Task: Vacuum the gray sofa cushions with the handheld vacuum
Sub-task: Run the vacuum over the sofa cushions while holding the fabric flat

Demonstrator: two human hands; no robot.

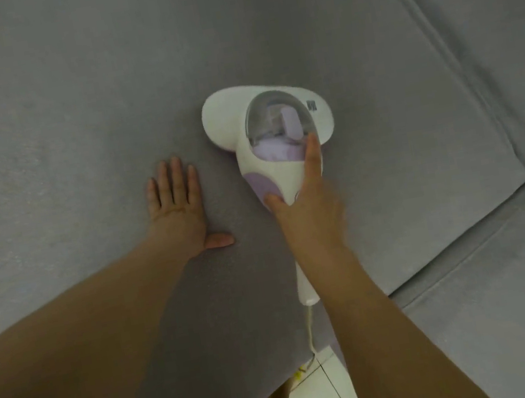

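Observation:
A white and lilac handheld vacuum [264, 136] with a clear dust cup lies flat on the gray seat cushion [65, 110], its wide head pointing away from me. My right hand [306, 201] grips the vacuum's body, forefinger stretched along the dust cup and thumb on the lilac patch. The handle end and a white cord [309, 326] trail back under my right forearm toward the cushion's front edge. My left hand [179, 206] rests flat on the cushion just left of the vacuum, fingers spread, holding nothing.
A second gray cushion [501, 304] lies lower at the right, and a back cushion [502, 19] rises at the upper right behind a seam. White tiled floor [322, 397] and my leg show below the cushion's front edge.

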